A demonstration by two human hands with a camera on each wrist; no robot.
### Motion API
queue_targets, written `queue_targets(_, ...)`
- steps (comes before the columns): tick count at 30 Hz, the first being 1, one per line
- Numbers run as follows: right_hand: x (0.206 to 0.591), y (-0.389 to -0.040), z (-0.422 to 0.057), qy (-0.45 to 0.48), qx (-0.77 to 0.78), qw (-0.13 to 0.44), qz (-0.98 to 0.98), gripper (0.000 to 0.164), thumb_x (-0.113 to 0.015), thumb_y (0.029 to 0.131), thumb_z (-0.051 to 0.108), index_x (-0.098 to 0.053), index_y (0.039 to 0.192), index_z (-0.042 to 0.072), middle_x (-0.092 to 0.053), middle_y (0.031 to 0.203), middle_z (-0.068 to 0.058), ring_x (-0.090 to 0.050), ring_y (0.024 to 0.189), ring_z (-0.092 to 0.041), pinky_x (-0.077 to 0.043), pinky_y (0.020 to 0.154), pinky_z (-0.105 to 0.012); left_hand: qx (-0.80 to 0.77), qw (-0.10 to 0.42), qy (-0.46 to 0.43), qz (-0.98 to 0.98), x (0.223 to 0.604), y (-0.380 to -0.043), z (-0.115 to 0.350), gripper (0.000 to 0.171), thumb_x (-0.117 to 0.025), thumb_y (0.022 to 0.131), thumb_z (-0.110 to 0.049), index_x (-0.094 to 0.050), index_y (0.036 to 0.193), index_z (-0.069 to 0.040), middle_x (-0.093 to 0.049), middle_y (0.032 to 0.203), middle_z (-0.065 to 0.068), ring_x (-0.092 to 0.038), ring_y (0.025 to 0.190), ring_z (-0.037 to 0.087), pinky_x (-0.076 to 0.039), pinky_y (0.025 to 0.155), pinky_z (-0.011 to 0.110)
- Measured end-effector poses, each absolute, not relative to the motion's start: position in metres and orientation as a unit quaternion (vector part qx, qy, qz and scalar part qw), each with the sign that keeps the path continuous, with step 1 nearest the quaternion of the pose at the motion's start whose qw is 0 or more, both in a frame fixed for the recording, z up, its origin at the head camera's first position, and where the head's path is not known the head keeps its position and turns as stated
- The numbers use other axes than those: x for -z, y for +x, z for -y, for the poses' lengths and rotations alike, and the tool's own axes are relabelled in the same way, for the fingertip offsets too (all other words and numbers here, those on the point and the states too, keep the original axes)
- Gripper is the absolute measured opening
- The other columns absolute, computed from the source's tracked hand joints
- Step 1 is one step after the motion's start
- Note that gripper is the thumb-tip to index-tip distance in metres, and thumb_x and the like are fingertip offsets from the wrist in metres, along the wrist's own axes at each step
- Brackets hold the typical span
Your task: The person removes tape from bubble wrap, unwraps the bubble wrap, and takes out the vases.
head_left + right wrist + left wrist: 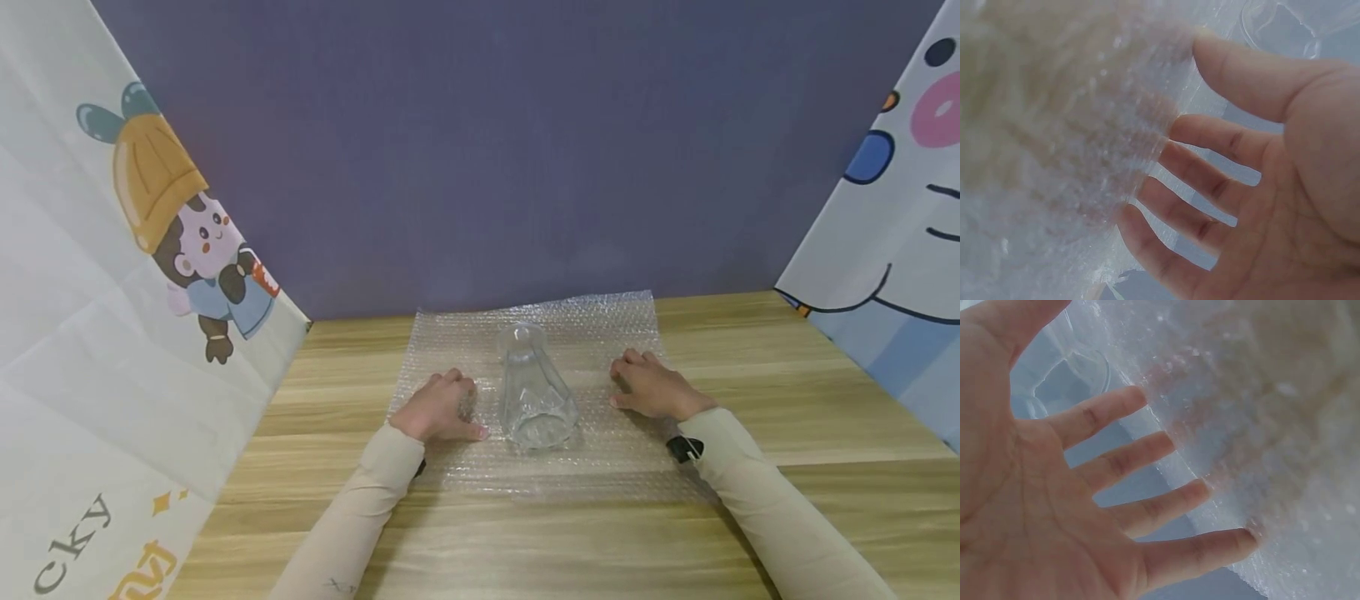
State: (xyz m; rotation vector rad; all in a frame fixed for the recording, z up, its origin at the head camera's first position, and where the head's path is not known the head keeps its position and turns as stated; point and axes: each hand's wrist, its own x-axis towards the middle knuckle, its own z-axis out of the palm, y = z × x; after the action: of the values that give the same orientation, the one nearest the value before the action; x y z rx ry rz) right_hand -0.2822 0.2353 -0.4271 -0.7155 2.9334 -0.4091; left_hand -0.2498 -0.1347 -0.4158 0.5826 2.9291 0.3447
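A clear glass vase [534,383] with a faceted body is on a sheet of bubble wrap [600,321], its wider end toward the person. I cannot tell whether it stands or lies. The left hand [442,408] rests on the wrap left of the vase, apart from the glass. In the left wrist view its fingers [1147,506] are spread, with the tips against the wrap. The right hand [652,387] touches the wrap to the right of the vase. Its fingers [1175,209] are slightly bent and apart, and the tips press on the wrap. Neither hand holds anything.
Under the wrap is a wood-grain table [352,358]. A dark purple-grey panel [525,150] rises behind it. White printed cloths hang at the left [75,275] and the right [911,250]. A black band [684,448] shows at the right wrist.
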Motion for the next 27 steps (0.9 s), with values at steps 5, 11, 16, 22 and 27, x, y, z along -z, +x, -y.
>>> queue_targets(5, 0.425, -0.281, -0.235, -0.233, 0.132, 0.048, -0.962, 0.038, -0.074, 0.094, 0.030, -0.063, 0.121, 0.005, -0.055, 0.119, -0.013, -0.050, 0.108, -0.035, -0.053, 0.082, -0.054, -0.109, 0.085, 0.183, -0.973, 0.411, -0.252, 0.129, 0.082, -0.089, 0.074, -0.047, -0.059, 0.138, -0.006, -0.057, 0.140, 0.016, -0.055, 0.127, 0.041, -0.043, 0.115, 0.053)
queue_targets(11, 0.425, -0.281, -0.234, -0.229, 0.136, 0.051, -0.962, 0.040, -0.074, 0.094, 0.029, -0.063, 0.124, 0.004, -0.055, 0.121, -0.014, -0.050, 0.111, -0.037, -0.053, 0.084, -0.055, -0.095, 0.098, 0.175, -0.975, 0.405, -0.256, 0.124, 0.088, -0.093, 0.070, -0.045, -0.058, 0.138, -0.003, -0.059, 0.134, 0.019, -0.058, 0.122, 0.041, -0.048, 0.109, 0.055)
queue_targets(16, 0.426, -0.282, -0.231, -0.231, 0.140, 0.052, -0.961, 0.040, -0.073, 0.095, 0.029, -0.062, 0.124, 0.004, -0.054, 0.121, -0.013, -0.050, 0.110, -0.036, -0.054, 0.082, -0.054, -0.080, 0.100, 0.170, -0.977, 0.404, -0.258, 0.125, 0.091, -0.094, 0.068, -0.045, -0.057, 0.139, -0.002, -0.060, 0.132, 0.020, -0.061, 0.120, 0.038, -0.051, 0.105, 0.052)
queue_targets(22, 0.426, -0.282, -0.231, -0.227, 0.137, 0.052, -0.963, 0.039, -0.074, 0.094, 0.029, -0.063, 0.122, 0.004, -0.055, 0.120, -0.014, -0.051, 0.110, -0.038, -0.054, 0.083, -0.055, -0.096, 0.093, 0.174, -0.976, 0.405, -0.259, 0.124, 0.076, -0.095, 0.066, -0.043, -0.065, 0.123, -0.002, -0.067, 0.118, 0.015, -0.064, 0.110, 0.033, -0.054, 0.099, 0.049)
queue_targets(27, 0.424, -0.281, -0.232, -0.227, 0.142, 0.055, -0.962, 0.038, -0.073, 0.095, 0.029, -0.063, 0.121, 0.003, -0.056, 0.121, -0.015, -0.052, 0.115, -0.042, -0.052, 0.090, -0.059, -0.108, 0.083, 0.175, -0.975, 0.405, -0.259, 0.122, 0.063, -0.097, 0.063, -0.042, -0.070, 0.106, -0.005, -0.069, 0.104, 0.009, -0.063, 0.099, 0.027, -0.056, 0.092, 0.044)
